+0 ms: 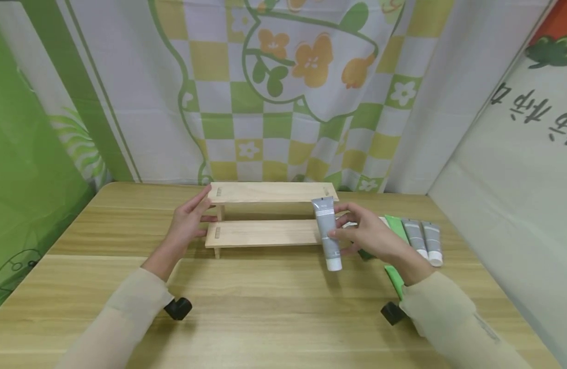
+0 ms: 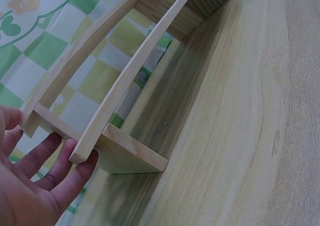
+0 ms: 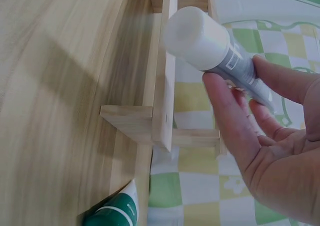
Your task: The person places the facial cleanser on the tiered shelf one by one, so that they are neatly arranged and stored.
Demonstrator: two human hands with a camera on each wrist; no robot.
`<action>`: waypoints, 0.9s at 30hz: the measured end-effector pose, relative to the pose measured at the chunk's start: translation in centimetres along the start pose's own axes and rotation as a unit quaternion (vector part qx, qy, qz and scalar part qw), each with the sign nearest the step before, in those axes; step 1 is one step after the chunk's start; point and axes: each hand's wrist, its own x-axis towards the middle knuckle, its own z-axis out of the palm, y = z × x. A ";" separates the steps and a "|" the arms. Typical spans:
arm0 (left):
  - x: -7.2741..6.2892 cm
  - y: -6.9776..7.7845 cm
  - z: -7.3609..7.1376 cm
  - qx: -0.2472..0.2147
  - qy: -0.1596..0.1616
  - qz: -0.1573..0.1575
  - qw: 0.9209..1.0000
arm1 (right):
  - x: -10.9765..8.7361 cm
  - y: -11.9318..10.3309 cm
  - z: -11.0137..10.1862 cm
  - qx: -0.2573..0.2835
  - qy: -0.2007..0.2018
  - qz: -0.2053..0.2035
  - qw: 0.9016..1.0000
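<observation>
A two-tier wooden shelf [image 1: 265, 233] stands toward the back of the table. At its left end my left hand [image 1: 186, 218] touches the boards, its fingers extended; in the left wrist view, fingertips [image 2: 75, 178] rest against the board ends and side panel. My right hand [image 1: 368, 233] pinches a grey squeeze tube [image 1: 327, 230] with a white cap, cap down, in front of the shelf's right end. The right wrist view shows the tube's white cap [image 3: 195, 38] toward the camera and thumb and fingers around its grey body. Part of the tube's back is hidden.
Two more grey tubes [image 1: 432, 241] lie on the table [image 1: 274, 307] to the right, beside a bright green item [image 1: 396, 225] partly behind my right forearm. A dark green tube [image 3: 117, 211] lies near the shelf's right end. A patterned curtain [image 1: 283, 118] hangs behind.
</observation>
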 end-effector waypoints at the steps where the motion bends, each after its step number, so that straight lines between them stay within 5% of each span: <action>1: 0.0 0.0 0.0 -0.001 0.000 0.000 1.000 | 0.2 -0.1 0.1 0.004 -0.001 -0.004 1.000; 27: -0.1 0.0 0.0 -0.003 -0.005 0.005 1.000 | 3.9 -3.7 3.5 0.029 -0.007 -0.047 0.998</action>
